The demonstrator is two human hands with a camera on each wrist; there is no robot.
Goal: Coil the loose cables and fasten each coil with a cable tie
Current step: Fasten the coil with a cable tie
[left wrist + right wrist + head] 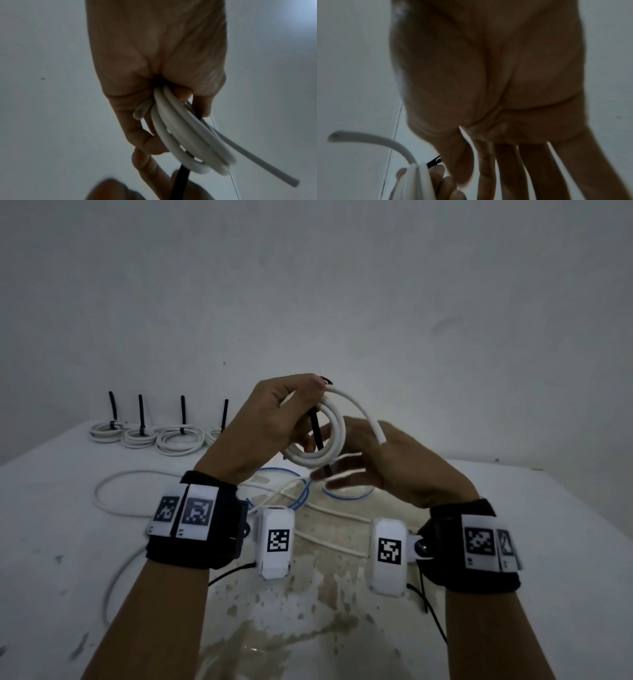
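Observation:
My left hand (308, 392) holds a white cable coil (318, 440) up above the table, gripping its top between thumb and fingers. A black cable tie (317, 429) runs down across the coil from that grip. The coil's free end (380, 436) sticks out to the right. My right hand (349, 470) is just below and right of the coil, blurred, fingers straight and spread, with one fingertip at the tie's lower end. The left wrist view shows the coil (180, 135) clamped in my left hand (171, 97), the tie (180, 178) hanging below. The right wrist view shows my right hand (505, 162) with straight fingers beside the coil (412, 182).
Several white coils (137, 436) lie in a row at the table's back left, each with a black tie standing up. Loose white cables (113, 494) and blue cable loops (294, 494) lie under my hands. The white table (513, 542) is stained brown at its middle. A plain wall stands behind.

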